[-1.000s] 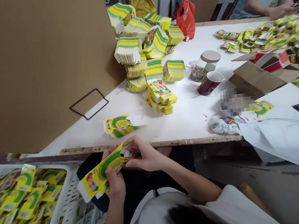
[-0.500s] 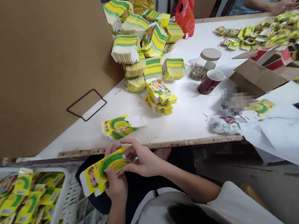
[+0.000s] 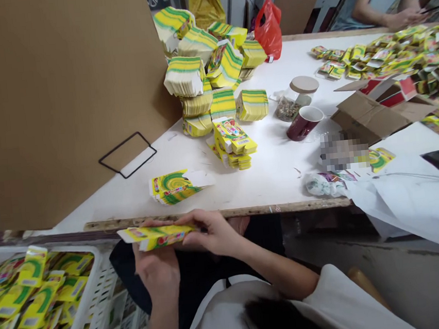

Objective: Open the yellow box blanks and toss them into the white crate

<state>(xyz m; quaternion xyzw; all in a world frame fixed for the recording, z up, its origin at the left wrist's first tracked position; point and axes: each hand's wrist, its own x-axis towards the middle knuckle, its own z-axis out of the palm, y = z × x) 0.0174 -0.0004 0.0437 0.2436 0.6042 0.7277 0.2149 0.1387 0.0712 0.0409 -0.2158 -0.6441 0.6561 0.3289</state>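
A yellow and green carton point(image 3: 160, 236) is held between my two hands over my lap, just below the table's wooden edge. My left hand point(image 3: 157, 266) supports it from beneath and behind. The fingers of my right hand point(image 3: 210, 232) close on its right end. The carton lies nearly level, its narrow printed side toward me and a white flap at its left end. On the table above my hands lies a small pile of flat cartons point(image 3: 175, 186). A stack of cartons point(image 3: 234, 137) stands farther right.
Bundled cartons point(image 3: 185, 74) are heaped behind. A large cardboard box point(image 3: 61, 97) stands left, a filled white basket point(image 3: 94, 280) below it. Rightward are a maroon mug point(image 3: 301, 125), a jar point(image 3: 289, 103), an open box point(image 3: 377, 110) and many packets point(image 3: 399, 54). Another person's hands point(image 3: 405, 18) show top right.
The carton has turned from showing its broad face to showing its narrow side. My left hand has moved left and lower behind it; my right hand has closed around its right end.
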